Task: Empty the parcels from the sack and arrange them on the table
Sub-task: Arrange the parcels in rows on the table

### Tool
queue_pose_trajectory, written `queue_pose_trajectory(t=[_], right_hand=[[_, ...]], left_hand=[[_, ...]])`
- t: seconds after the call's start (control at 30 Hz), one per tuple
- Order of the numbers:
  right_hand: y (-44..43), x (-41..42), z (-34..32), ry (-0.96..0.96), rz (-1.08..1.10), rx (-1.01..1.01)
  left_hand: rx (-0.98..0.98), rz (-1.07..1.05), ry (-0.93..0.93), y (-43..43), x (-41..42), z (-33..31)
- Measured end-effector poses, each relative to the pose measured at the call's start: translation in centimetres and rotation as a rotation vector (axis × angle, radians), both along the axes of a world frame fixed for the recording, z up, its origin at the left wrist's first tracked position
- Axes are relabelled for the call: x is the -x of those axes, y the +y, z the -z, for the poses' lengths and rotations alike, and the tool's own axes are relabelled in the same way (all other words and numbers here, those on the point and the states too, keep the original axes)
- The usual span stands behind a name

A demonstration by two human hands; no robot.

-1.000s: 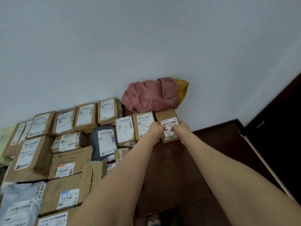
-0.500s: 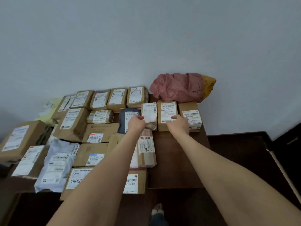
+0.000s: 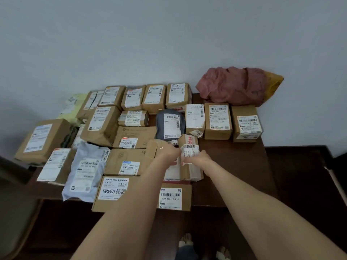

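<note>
Both hands meet over a small brown parcel with a white barcode label [image 3: 189, 151] near the middle of the dark wooden table [image 3: 234, 166]. My left hand [image 3: 170, 154] grips its left side and my right hand [image 3: 197, 158] grips its right side. The parcel lies on top of other cardboard boxes. The crumpled pink and yellow sack [image 3: 234, 85] lies at the table's back right against the wall. Three labelled boxes [image 3: 217, 121] stand in a row in front of it. Several more parcels cover the left of the table, including a dark grey bag [image 3: 170, 124] and a pale poly bag [image 3: 84, 171].
A box marked 12V4A-5525 [image 3: 114, 190] overhangs the table's front edge. Bare table surface shows at the right front. The white wall [image 3: 169, 44] runs behind the table. My feet [image 3: 185, 243] stand on the dark floor below. A grey shape [image 3: 15, 212] sits at lower left.
My hands let go of the rightmost box in the back row and drew back to the small labelled parcel nearer me. The view has pulled back and tilted down.
</note>
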State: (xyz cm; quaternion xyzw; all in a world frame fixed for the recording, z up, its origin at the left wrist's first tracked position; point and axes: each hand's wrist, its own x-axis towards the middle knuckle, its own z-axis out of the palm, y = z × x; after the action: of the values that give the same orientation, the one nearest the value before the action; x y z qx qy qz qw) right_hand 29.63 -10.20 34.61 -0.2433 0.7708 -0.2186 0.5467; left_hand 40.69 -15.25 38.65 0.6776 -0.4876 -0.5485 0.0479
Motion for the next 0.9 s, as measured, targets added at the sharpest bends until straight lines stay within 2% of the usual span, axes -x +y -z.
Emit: queue_pose_trajectory(t=[0.23, 0.4, 0.57, 0.7, 0.73, 0.8, 0.9], right_hand=[[-0.1, -0.1, -0.9, 0.062, -0.042, -0.042], [0.2, 2.4, -3.6, 0.033, -0.153, 0.007], [0.3, 4.9, -6.7, 0.149, -0.208, 0.167], [1.1, 6.8, -8.6, 0.376, -0.176, 0.223], [1.3, 7.2, -8.9, 0.39, -0.133, 0.24], [1.7, 8.1, -9.7, 0.323, 0.091, 0.298], [2.7, 9.8, -10.7, 0.084, 0.49, 0.336]], left_hand=[[-0.131, 0.166, -0.026, -1.0, -0.2, 0.6], [-0.003, 0.036, 0.007, -2.0, 0.5, -1.6], [0.12, -0.015, 0.154, -2.2, 2.3, -4.4], [0.129, -0.049, 0.348, -1.6, 4.1, -6.3], [0.142, -0.047, 0.373, -1.5, 4.5, -6.6], [0.178, -0.038, 0.386, -1.4, 5.4, -7.1], [0.17, -0.09, 0.499, -0.9, 6.5, -7.9]])
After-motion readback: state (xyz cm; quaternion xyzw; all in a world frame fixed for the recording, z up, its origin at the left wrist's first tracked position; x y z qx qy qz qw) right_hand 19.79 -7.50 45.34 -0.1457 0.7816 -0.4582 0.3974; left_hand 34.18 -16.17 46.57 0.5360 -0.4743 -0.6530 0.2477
